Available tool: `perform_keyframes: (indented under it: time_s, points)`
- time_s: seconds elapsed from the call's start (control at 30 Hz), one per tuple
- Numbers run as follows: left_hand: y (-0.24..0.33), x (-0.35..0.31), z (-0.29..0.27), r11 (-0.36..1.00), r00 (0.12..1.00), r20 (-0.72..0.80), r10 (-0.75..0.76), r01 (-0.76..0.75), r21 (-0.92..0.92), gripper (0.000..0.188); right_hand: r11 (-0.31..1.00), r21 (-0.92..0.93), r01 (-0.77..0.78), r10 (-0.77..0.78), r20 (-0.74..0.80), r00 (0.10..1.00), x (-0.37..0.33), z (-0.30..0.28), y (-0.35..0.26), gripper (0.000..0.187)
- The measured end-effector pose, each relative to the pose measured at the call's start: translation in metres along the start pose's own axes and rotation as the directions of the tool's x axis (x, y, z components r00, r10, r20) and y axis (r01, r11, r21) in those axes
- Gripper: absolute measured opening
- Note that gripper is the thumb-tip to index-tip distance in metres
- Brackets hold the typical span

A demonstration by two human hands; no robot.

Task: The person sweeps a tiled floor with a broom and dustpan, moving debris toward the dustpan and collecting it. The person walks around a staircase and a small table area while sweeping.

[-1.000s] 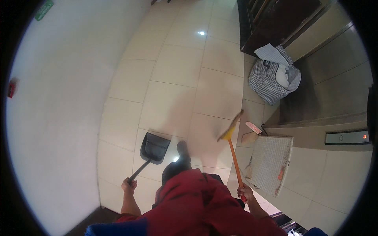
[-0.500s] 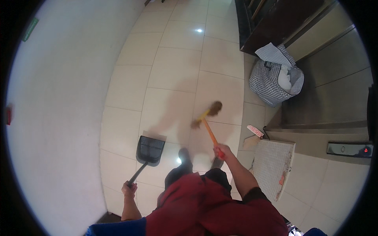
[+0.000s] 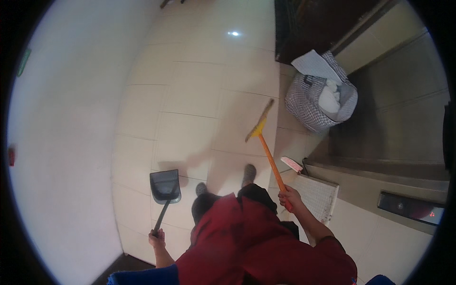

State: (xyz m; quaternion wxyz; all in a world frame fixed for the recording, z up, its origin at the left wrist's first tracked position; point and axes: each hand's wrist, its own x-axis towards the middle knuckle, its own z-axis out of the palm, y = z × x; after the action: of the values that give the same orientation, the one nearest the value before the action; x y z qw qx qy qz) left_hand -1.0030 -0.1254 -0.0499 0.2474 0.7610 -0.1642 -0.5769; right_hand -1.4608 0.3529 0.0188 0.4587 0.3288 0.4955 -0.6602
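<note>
My left hand (image 3: 157, 238) is closed round the handle of a dark grey dustpan (image 3: 165, 186), whose pan hangs out ahead of it at the left, over or on the tiles; I cannot tell which. In my right hand (image 3: 290, 195) is the red end of a broom's orange handle (image 3: 271, 161). The broom's yellow head with brown bristles (image 3: 260, 124) points away from me, slanting toward the checked bag. Whether the bristles touch the floor is unclear.
A black-and-white checked bag (image 3: 306, 105) with white stuff inside stands by the right wall. Nearer, a pink-and-white brush (image 3: 291, 164) lies beside a whitish board (image 3: 317, 192). A white wall (image 3: 71, 142) runs along the left. Pale tiles (image 3: 185, 128) cover the floor.
The broom has swung right and away, its head now closer to the checked bag, and my right hand has shifted right. My feet have stepped. The dustpan stays in my left hand.
</note>
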Motion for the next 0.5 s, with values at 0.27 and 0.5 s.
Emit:
perform_keyframes:
  time_s: [0.27,0.5]
  points:
    - [0.005,-0.072,0.086,0.995,0.989,-0.114,-0.098,0.098,-0.006,0.016,0.893,0.449,-0.022,0.129,-0.210,0.969,-0.004,-0.105,-0.058,0.014]
    - [0.042,-0.132,0.172,0.983,0.992,-0.106,-0.073,0.089,0.160,0.015,0.957,0.278,-0.085,0.150,-0.220,0.964,0.127,-0.111,-0.141,0.011]
